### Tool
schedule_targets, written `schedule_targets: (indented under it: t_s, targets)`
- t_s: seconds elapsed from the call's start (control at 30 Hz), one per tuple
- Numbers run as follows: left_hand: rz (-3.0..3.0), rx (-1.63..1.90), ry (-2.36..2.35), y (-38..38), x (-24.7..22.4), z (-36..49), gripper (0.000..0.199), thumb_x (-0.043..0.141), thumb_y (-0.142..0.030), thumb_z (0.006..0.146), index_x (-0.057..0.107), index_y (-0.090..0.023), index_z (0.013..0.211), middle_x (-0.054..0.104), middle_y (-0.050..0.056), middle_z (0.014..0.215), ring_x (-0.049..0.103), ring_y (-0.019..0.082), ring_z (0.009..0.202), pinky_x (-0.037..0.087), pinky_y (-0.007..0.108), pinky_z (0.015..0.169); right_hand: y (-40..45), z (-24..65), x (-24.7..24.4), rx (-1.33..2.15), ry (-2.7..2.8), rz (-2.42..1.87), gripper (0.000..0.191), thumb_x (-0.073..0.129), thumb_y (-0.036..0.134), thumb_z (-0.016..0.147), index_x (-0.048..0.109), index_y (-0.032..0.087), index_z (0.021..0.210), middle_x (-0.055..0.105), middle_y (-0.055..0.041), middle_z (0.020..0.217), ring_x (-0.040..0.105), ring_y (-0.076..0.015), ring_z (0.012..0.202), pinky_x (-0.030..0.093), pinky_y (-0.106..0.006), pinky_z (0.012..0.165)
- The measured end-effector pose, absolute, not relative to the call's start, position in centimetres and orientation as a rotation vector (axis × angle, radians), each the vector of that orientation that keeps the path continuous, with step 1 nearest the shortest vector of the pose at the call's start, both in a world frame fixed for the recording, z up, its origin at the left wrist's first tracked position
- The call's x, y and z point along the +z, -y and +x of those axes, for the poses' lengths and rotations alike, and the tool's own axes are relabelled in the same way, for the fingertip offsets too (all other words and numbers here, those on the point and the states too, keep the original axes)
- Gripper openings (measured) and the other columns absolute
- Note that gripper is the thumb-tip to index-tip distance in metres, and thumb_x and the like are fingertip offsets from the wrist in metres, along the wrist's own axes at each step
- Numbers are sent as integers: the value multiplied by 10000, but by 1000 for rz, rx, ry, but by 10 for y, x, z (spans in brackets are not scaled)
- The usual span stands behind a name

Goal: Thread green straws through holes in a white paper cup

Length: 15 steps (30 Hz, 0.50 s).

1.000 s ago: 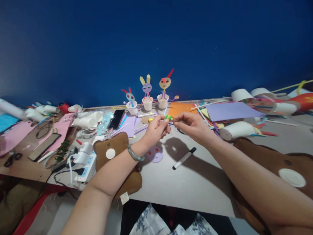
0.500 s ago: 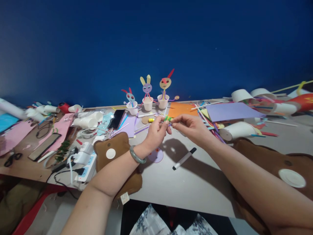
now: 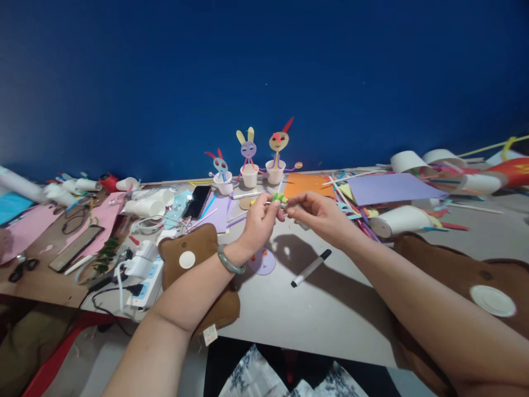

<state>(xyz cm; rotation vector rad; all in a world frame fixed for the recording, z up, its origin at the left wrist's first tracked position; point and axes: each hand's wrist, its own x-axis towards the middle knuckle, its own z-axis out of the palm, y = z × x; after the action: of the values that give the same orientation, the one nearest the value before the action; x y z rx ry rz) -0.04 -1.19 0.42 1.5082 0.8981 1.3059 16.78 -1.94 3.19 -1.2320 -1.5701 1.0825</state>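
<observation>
Above the middle of the table my left hand [image 3: 261,220] pinches a small green-and-yellow piece [image 3: 280,197], whose exact kind I cannot make out. Close on its right is my right hand [image 3: 318,214], thumb and fingertips pressed together; whatever they hold is too small to name. Below the hands lies a lilac paper disc [image 3: 263,262] with a drawn face, partly covered by my left wrist. A marker with black ends [image 3: 311,268] rests on the tabletop under my right forearm.
Three paper-faced puppets in paper cups [image 3: 249,175] stand at the back. Orange paper [image 3: 309,184] and purple paper [image 3: 394,188] lie to the right. A phone [image 3: 197,202], power strip [image 3: 147,284] and brown bear-shaped cushion [image 3: 200,248] are on the left; another brown cushion [image 3: 446,275] lies right.
My left hand has shifted slightly left and up with the green-and-yellow piece. The gap between my fingertips is a little wider, and more of the lilac disc's face shows.
</observation>
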Motion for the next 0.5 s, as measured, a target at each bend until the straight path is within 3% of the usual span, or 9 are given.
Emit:
schedule_targets:
  t_s: [0.23, 0.37, 0.5]
  targets:
    - [1553, 1312, -1004, 5, 1, -3, 201, 536, -382, 988, 564, -189, 943, 613, -25, 665, 552, 103, 601, 403, 224, 590, 19, 166, 26, 1058, 1500, -1142, 473, 810, 547, 737, 489, 242, 905, 649, -22, 852, 653, -188, 717, 526, -323, 591]
    - [1506, 1340, -1098, 1, 2, -6, 128, 535, -301, 978, 560, -182, 939, 591, -40, 642, 547, 97, 599, 416, 216, 611, 22, 167, 30, 988, 1611, -1213, 406, 798, 502, 750, 501, 234, 819, 638, -15, 770, 583, -154, 628, 460, -294, 543]
    - [1507, 1355, -1144, -2, 2, -8, 121, 534, -288, 973, 552, -184, 914, 591, -43, 634, 545, 98, 584, 426, 219, 617, 23, 169, 31, 943, 1604, -1180, 386, 806, 485, 725, 531, 234, 828, 671, -37, 812, 618, -184, 704, 492, -309, 587]
